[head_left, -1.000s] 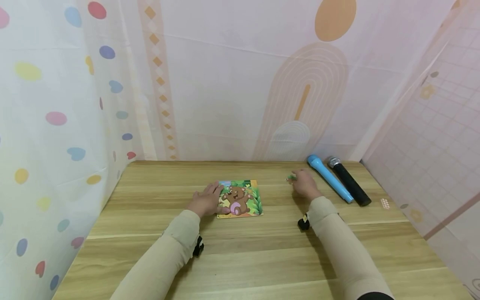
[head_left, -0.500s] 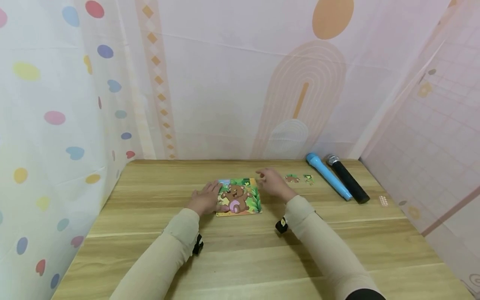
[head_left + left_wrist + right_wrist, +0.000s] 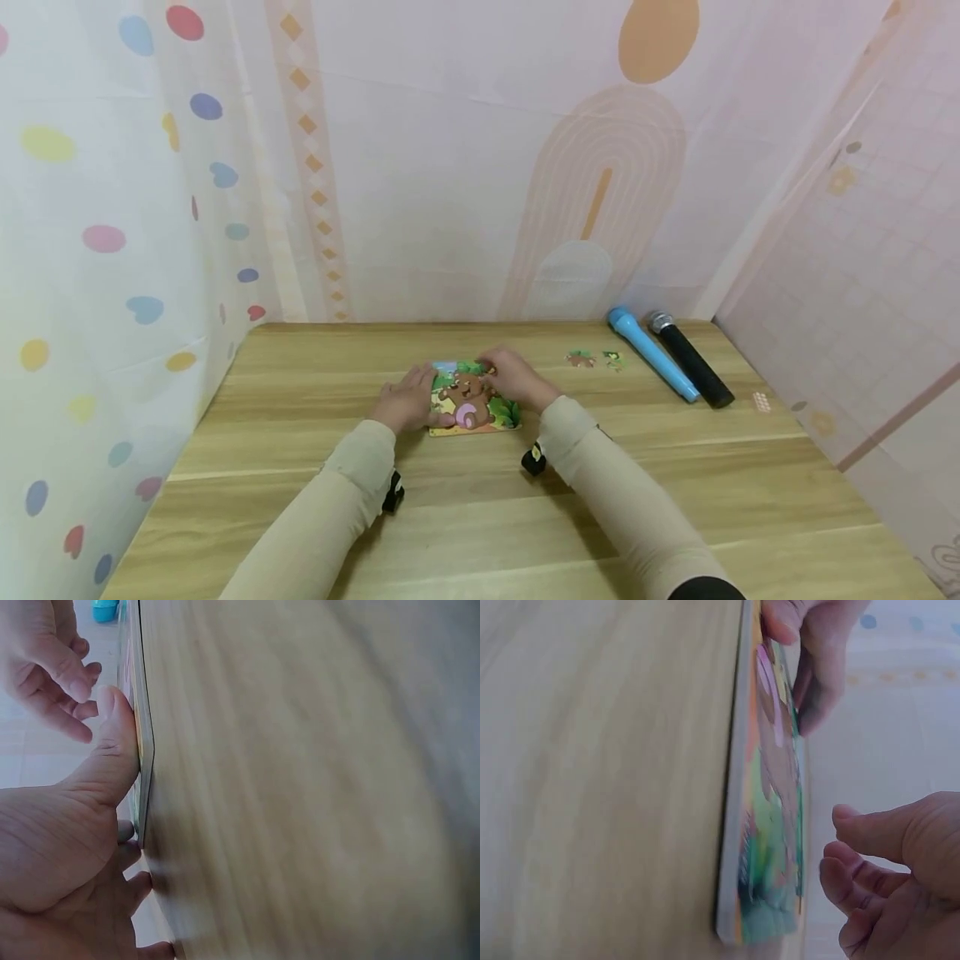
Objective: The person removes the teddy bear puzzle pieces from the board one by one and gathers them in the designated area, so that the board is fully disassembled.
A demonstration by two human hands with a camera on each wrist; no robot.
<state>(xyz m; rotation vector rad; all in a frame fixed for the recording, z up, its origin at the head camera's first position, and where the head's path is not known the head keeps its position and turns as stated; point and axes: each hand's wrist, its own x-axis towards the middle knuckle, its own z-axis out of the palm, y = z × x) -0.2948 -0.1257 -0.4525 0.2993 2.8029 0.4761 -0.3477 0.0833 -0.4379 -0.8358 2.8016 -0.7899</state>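
The left hand [image 3: 401, 403] is pressing flat on the colourful square bear puzzle board [image 3: 467, 400] mid-table; the right hand [image 3: 513, 379], fingers loosely curled, is hovering above, grasp unclear. Better lowering gently, board kept steady.

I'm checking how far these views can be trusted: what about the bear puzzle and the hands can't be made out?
- Head view: the right hand covers the puzzle board's upper right, so any piece under it is hidden.
- Right wrist view: the board shows edge-on and blurred; the picture is unreadable.
- Left wrist view: the left hand hides the board's face; only the thumb on it shows.
- Head view: the two loose pieces are too small to read.
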